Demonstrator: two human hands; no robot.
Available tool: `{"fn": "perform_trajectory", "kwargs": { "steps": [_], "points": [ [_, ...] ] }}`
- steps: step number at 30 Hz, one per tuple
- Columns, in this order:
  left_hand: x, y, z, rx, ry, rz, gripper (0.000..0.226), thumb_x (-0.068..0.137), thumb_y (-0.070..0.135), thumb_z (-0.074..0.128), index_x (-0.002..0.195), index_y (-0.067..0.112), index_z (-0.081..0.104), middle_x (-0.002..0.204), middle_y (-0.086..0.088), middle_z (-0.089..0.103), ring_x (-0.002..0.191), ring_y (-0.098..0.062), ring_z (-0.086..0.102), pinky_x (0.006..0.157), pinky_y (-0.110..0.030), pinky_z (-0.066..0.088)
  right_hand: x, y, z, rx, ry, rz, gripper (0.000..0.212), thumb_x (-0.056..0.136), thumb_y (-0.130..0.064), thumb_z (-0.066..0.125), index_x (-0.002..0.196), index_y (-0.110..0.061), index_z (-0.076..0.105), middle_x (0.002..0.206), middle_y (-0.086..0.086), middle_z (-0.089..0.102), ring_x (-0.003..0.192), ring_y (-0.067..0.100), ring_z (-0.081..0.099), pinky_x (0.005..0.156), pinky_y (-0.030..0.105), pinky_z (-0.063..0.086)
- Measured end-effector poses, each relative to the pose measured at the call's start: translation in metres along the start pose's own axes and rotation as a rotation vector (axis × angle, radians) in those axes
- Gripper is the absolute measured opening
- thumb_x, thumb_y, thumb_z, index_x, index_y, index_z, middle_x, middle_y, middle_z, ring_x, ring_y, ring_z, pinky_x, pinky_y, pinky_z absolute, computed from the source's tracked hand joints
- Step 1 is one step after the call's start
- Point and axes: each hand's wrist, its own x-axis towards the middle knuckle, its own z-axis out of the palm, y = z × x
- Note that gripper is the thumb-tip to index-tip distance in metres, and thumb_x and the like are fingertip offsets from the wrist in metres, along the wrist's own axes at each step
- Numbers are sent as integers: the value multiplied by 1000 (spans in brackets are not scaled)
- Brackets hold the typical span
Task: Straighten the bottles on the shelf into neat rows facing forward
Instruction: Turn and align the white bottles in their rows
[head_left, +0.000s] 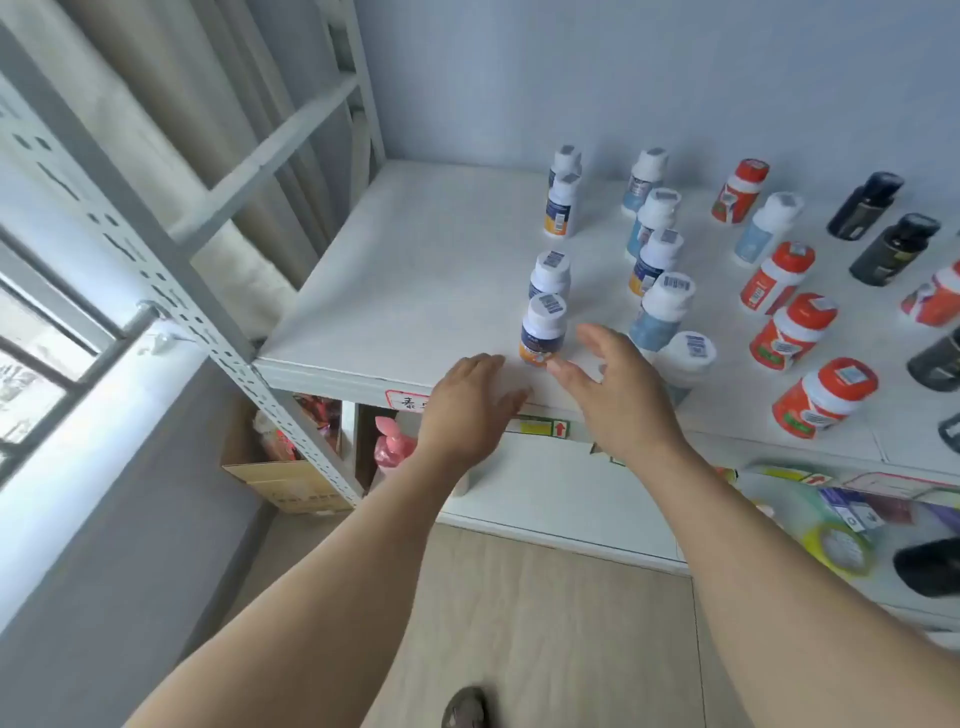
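Presently, as seen from the head view:

Shelf: a white shelf board (415, 249) on a grey slotted metal frame (171, 296); a label strip runs along its front edge.

Left hand: the left hand (470, 402) lies palm down over the front edge of the shelf, fingers straight and close together, holding nothing.

Right hand: the right hand (615, 387) hovers just above the front edge, fingers spread and relaxed, thumb toward the nearest bottle; contact with it cannot be told.

Nearest bottle: a white-capped bottle with a blue and orange label (543, 330) stands upright near the front edge, between the two hands, just beside the right thumb.

Behind it: a second like bottle (549, 274) stands close behind; two more (562, 203) stand near the back edge.

Middle column: pale blue bottles (657, 312) stand in a loose line from back to front, one white cap partly hidden behind the right hand.

Right side: red-capped orange bottles (792, 332) stand scattered toward the right, facing different ways; dark bottles (893, 249) stand beyond them.

Below: a cardboard box (280, 478) sits under the shelf at the left corner.
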Motion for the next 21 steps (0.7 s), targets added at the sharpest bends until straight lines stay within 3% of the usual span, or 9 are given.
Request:
{"fn": "perform_trajectory", "kwargs": {
  "steps": [5, 9, 12, 17, 19, 21],
  "points": [
    [19, 6, -5, -69, -103, -53, 62, 91, 43, 59, 144, 16, 40, 144, 0, 47, 133, -17, 40, 104, -27, 30, 45, -17, -4, -30, -27, 20, 59, 86, -35, 70, 139, -21, 47, 140, 1, 50, 128, 16, 47, 101, 27, 36],
    [33, 14, -3, -66, -63, 46, 36, 86, 31, 63, 116, 14, 56, 107, -5, 62, 105, -24, 54, 83, -33, 42, 68, -17, 0, -39, -143, 40, 50, 81, -30, 74, 128, -22, 56, 123, 0, 61, 115, 18, 56, 98, 32, 43],
    [41, 19, 0, -115, -34, 27, 29, 83, 35, 64, 104, 17, 58, 96, -1, 63, 95, -20, 55, 76, -32, 43, 75, -13, 3, -24, -194, 113, 48, 82, -29, 74, 127, -24, 57, 114, -5, 65, 105, 16, 59, 89, 27, 44],
    [36, 25, -16, -383, -148, -99, 35, 84, 41, 68, 117, 35, 58, 99, 13, 66, 91, -6, 60, 80, -24, 49, 71, -18, -9, 116, -139, 120, 29, 82, -33, 76, 107, -26, 63, 93, -11, 68, 83, 6, 62, 73, 19, 47],
    [30, 24, -26, -476, -180, -111, 41, 82, 36, 74, 121, 34, 61, 101, 18, 66, 89, 9, 57, 79, -8, 43, 68, -20, -13, 143, -127, 122, 25, 81, -38, 74, 100, -23, 66, 88, -10, 70, 80, 9, 63, 76, 28, 50],
    [27, 23, -32, -580, -262, -132, 40, 79, 34, 78, 117, 32, 65, 103, 17, 69, 96, 12, 57, 86, -9, 41, 64, -19, -15, 162, -106, 148, 27, 79, -47, 72, 89, -23, 68, 78, -9, 68, 74, 12, 61, 76, 38, 53]
  ]
}}
